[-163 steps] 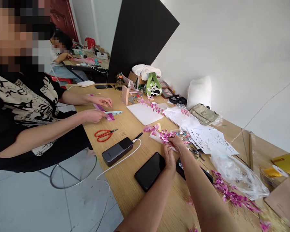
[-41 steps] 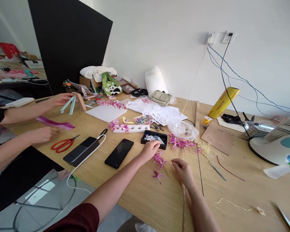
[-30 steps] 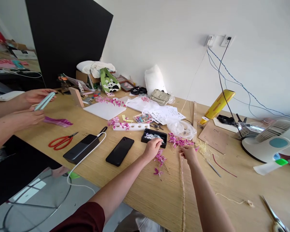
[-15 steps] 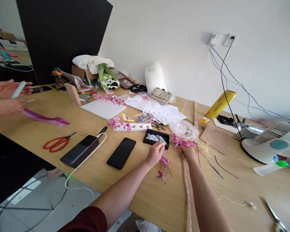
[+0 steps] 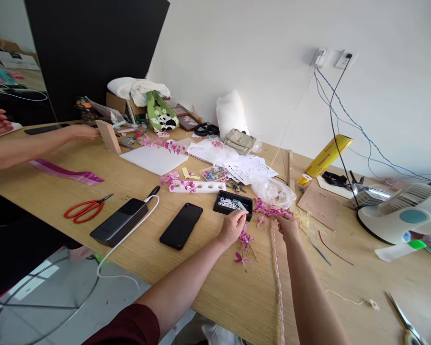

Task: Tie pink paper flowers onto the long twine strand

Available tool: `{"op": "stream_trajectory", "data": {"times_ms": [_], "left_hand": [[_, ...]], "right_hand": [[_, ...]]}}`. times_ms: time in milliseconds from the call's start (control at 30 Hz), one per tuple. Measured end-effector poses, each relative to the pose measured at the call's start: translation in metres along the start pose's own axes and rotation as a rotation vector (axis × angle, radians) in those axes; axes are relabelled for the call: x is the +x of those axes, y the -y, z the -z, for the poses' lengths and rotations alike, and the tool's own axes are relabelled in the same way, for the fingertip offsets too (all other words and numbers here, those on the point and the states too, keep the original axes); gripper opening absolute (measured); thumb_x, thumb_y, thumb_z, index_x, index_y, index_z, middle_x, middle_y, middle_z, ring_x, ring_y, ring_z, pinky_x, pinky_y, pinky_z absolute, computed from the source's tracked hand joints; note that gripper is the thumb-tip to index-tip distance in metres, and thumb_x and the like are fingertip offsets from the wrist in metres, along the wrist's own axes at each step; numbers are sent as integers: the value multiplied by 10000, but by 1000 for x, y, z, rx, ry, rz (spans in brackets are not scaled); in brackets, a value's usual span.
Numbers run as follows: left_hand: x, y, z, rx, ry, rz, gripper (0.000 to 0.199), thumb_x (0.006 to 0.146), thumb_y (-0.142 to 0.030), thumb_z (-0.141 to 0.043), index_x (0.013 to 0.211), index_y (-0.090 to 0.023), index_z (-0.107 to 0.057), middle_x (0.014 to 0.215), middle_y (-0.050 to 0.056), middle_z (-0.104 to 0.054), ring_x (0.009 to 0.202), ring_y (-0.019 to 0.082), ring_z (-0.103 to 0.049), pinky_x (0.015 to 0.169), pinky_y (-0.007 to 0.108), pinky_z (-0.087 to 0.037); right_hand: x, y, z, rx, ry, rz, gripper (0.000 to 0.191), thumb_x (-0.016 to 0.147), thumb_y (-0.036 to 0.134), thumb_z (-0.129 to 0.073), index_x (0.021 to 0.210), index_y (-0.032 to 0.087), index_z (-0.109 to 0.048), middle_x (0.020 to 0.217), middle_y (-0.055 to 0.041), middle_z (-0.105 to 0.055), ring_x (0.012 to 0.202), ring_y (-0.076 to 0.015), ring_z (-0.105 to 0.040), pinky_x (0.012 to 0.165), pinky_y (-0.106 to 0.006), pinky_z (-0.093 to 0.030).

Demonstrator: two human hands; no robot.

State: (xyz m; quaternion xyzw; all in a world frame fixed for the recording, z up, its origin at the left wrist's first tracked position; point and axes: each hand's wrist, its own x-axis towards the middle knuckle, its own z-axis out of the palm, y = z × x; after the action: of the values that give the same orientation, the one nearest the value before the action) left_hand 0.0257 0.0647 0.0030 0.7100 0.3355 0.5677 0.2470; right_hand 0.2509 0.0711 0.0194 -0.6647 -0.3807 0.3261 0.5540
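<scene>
My left hand [image 5: 232, 227] is closed in a pinch at the front of a black box [image 5: 221, 209] filled with small white pieces. What its fingers hold is hidden. Loose pink flower sprigs [image 5: 244, 242] lie just below it on the table. My right hand [image 5: 288, 227] pinches at the pink flower garland [image 5: 269, 208], close to where the braided cord [image 5: 275, 258] hangs down toward the front edge. A single small pink blossom [image 5: 260, 221] shows between the two hands.
A phone [image 5: 181, 226], a power bank [image 5: 119, 221] with a white cable and red-handled scissors [image 5: 87, 209] lie at left. Silver scissors [image 5: 404, 314] and a white fan [image 5: 413, 213] are at right. Another person's hand [image 5: 82, 133] reaches beside a wooden block [image 5: 108, 136].
My right hand has shifted slightly right, with its fingers now showing. My left hand stays nearly still. The other person's hands have moved apart, one reaching to the wooden block.
</scene>
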Motion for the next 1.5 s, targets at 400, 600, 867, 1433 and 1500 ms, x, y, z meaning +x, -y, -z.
{"op": "stream_trajectory", "data": {"times_ms": [400,600,867,1433,1500], "left_hand": [[5,-17,6,-611,175,393,351,812,-427,-498,1005,-145,-582,845,60,-612,729,135,-570,653,245,-461],[12,-14,9,-785,74,469,355,739,-476,-577,808,-130,-547,646,4,-536,604,99,-491,597,232,-406],[16,-8,8,-909,5,496,287,726,-396,-617,752,-117,-554,608,-3,-530,566,84,-465,567,226,-371],[19,4,10,-624,-64,453,321,785,-450,-522,801,-133,-566,639,11,-516,593,101,-471,577,226,-384],[21,12,14,-477,-134,412,309,823,-430,-465,786,-141,-568,663,18,-520,632,110,-483,605,226,-397]], "right_hand": [[-60,59,-49,187,254,116,266,558,365,-744,641,149,-614,490,38,-489,404,-52,-350,371,-196,-226],[-67,66,-76,-20,301,265,228,611,375,-682,630,155,-627,463,34,-485,424,-73,-359,402,-214,-283],[-64,69,-82,-25,379,288,187,621,339,-674,649,159,-633,503,34,-506,450,-74,-377,436,-212,-304],[-43,71,-82,-70,302,236,323,586,439,-692,699,141,-640,438,27,-485,393,-80,-354,387,-223,-250],[-36,78,-90,-95,294,285,319,589,435,-688,700,140,-643,461,18,-499,415,-88,-387,396,-222,-273]]}}
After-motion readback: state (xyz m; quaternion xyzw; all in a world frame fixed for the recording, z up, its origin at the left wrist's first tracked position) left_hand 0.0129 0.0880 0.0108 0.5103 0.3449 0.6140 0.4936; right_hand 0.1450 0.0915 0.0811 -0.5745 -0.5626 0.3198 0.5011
